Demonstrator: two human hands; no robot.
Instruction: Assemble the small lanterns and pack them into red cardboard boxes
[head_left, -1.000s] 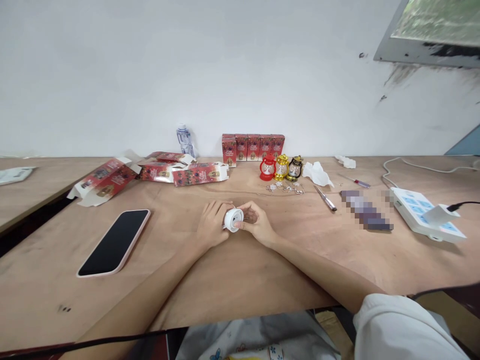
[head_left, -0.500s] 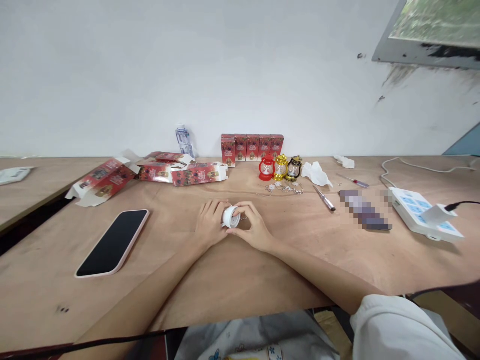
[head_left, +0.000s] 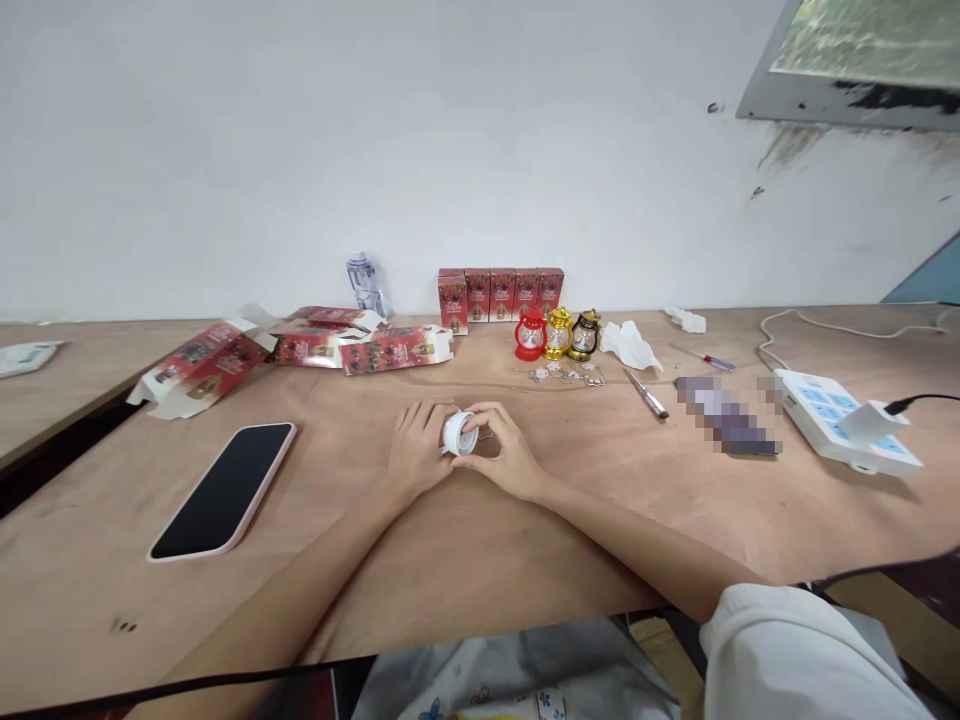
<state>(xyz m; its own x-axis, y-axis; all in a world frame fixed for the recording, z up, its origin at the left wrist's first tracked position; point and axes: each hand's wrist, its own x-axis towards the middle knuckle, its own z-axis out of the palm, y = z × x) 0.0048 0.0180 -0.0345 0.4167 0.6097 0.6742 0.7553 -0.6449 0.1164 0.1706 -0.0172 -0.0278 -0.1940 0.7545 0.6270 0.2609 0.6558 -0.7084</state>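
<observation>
White round part (head_left: pixel 453 435), hand-held.
Left hand (head_left: pixel 417 445): fingers against its side. Right hand (head_left: pixel 510 458): thumb and fingers pinching its rim. Lanterns (head_left: pixel 557 338): beyond the right fingertips.

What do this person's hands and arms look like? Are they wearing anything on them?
The left hand and the right hand are both bare: no gloves, rings or watches can be seen. The forearms are uncovered too. On the right arm, a loose, plain whitish sleeve ends near the elbow; no left sleeve is in view.
</observation>
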